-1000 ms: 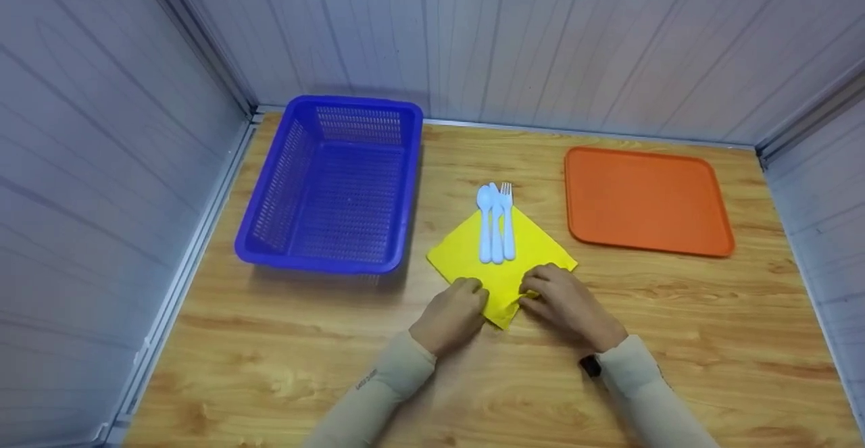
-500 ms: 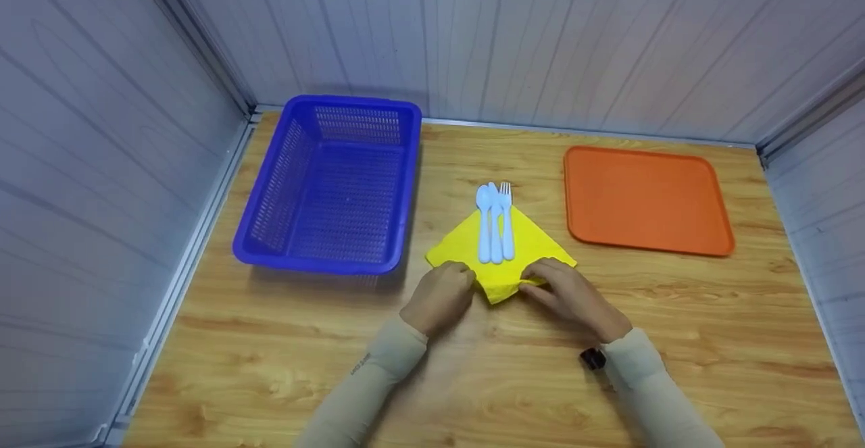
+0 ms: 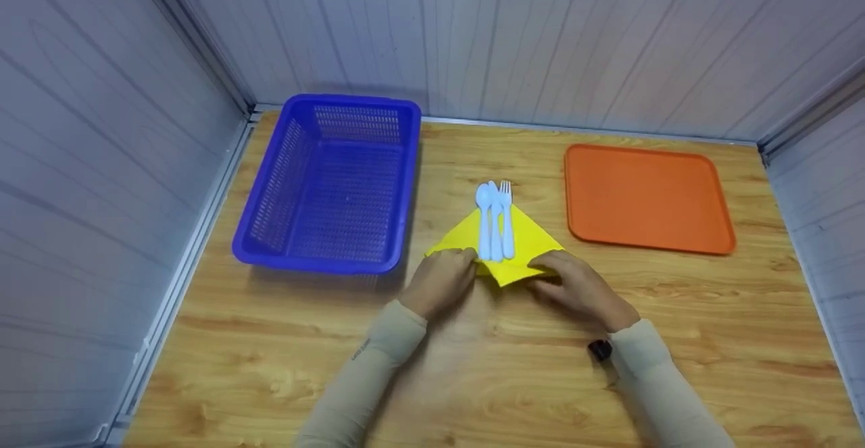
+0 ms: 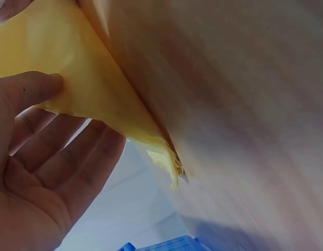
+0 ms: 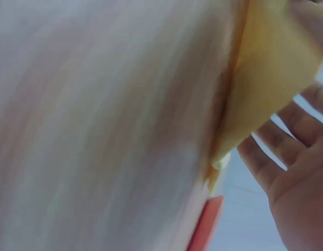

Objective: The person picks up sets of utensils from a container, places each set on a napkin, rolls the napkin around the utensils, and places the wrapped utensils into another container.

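Observation:
In the head view a yellow napkin (image 3: 530, 235) lies cornerwise on the wooden table, its near part lifted and folded toward the middle. On it rest a light blue spoon (image 3: 484, 215), knife (image 3: 496, 235) and fork (image 3: 507, 221), side by side, heads beyond the far edge. My left hand (image 3: 442, 282) pinches the fold's left end; in the left wrist view the thumb (image 4: 43, 86) presses the cloth with the fingers behind it. At the right end, my right hand (image 3: 582, 289) holds the fold between thumb and fingers, with the thumb blurred in the right wrist view.
A blue plastic basket (image 3: 399, 225) with perforated sides stands at the left, against the back wall. An orange tray (image 3: 649, 198) lies at the back right. Pale panels (image 3: 527, 36) wall in the table on the left, back and right.
The napkin's near corner has come up and away from me, folding toward the cutlery handles. Both hands have moved forward with it. Cutlery, basket and tray stay in place.

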Demonstrator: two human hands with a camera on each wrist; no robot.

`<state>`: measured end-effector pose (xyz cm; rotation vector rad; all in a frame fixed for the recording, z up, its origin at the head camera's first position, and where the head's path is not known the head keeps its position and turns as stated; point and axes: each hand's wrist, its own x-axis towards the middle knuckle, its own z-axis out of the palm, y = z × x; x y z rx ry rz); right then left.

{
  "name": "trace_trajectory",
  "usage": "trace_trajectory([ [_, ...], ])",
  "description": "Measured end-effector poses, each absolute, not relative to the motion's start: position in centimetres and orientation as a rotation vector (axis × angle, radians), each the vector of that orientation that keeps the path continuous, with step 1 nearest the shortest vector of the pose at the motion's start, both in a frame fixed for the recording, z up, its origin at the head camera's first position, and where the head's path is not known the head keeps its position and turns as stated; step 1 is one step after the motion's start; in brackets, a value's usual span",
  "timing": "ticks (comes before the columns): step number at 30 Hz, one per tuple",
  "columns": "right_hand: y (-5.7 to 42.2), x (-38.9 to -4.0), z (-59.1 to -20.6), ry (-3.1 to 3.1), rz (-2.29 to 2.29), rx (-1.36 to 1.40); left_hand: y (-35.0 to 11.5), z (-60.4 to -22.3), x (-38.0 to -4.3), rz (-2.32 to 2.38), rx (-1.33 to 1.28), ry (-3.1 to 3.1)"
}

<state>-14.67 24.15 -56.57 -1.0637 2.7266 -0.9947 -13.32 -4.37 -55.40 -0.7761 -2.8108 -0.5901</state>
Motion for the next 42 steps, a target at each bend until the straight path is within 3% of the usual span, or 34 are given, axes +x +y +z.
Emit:
trace_trajectory([
  [23,23.9,-17.9,-56.5,2.838,-0.980,-0.679,-5.0,-55.4,-15.7,-0.811,-0.435,-3.023],
  [42,23.0,-18.4,-56.6,2.876,-0.859,-0.391,-5.0,-56.5,-15.8,-0.486,-0.368,-2.925],
])
